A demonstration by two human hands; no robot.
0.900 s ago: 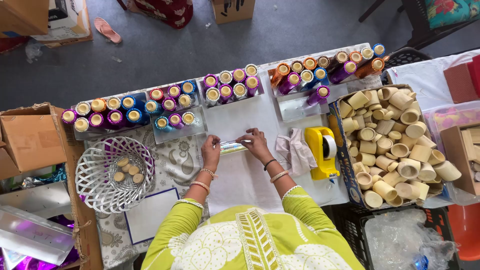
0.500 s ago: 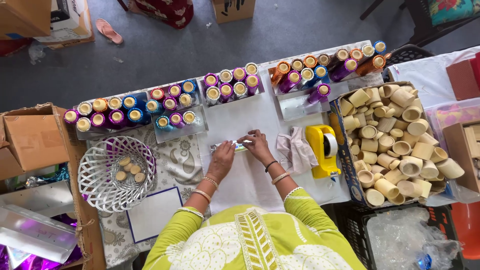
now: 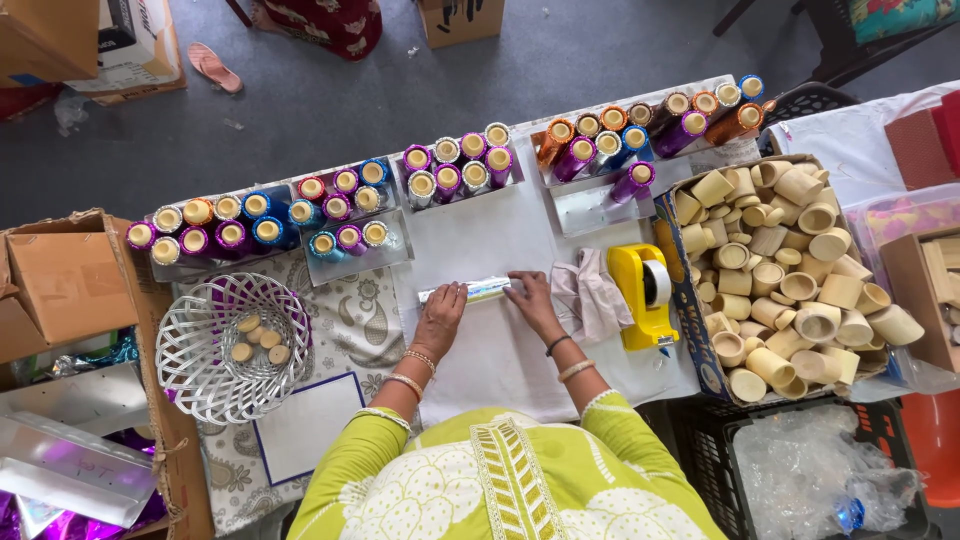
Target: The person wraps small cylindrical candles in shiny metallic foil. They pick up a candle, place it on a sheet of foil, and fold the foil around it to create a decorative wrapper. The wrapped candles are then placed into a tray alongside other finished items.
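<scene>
head view, looking straight down: nearest is the person's green patterned top, then both forearms with bangles reaching onto a white sheet point(image 3: 480, 360) spread on the table. the left hand point(image 3: 440, 318) lies flat, fingers stretched forward, its tips pressing the left part of a thin shiny foil roll point(image 3: 478, 291) lying crosswise on the sheet. the right hand point(image 3: 532, 303) is also flat and mostly open, fingertips on the roll's right end; neither hand closes around it, both only press from above. to roll it well, i judge both palms should keep even pressure and stay level with each other, so the roll stays straight and tight rather than coning at one end. just right of the right hand lies a crumpled cloth point(image 3: 590, 295), then a yellow tape dispenser point(image 3: 645, 295). left sits a white wire basket point(image 3: 225, 350) with small discs. farther off stand trays of coloured foil spools point(image 3: 455, 170), and a box of wooden cups point(image 3: 790, 275) at the right.
</scene>
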